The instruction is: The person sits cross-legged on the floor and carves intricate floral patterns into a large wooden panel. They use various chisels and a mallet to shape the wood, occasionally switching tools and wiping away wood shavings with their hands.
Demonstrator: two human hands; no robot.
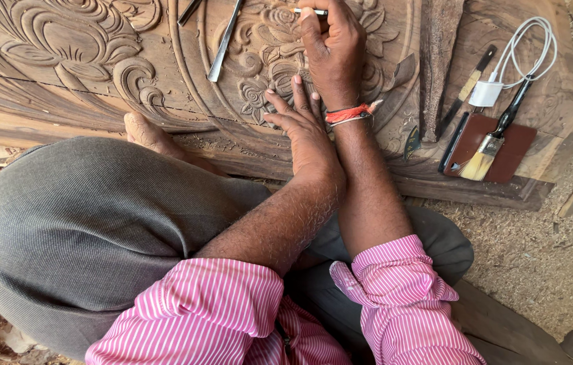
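A large carved wooden panel with flower relief lies in front of me. My right hand is closed around a thin metal carving tool whose end shows above my fingers, set against the floral carving. My left hand rests flat on the panel just below it, fingers spread, touching my right wrist, which wears an orange thread band. My arms, in pink striped sleeves, cross over my lap.
Two metal chisels lie on the panel at the upper left. A paintbrush lies on a brown case at right, beside a white charger with cable. A bare foot rests by the panel. Sawdust covers the ground at right.
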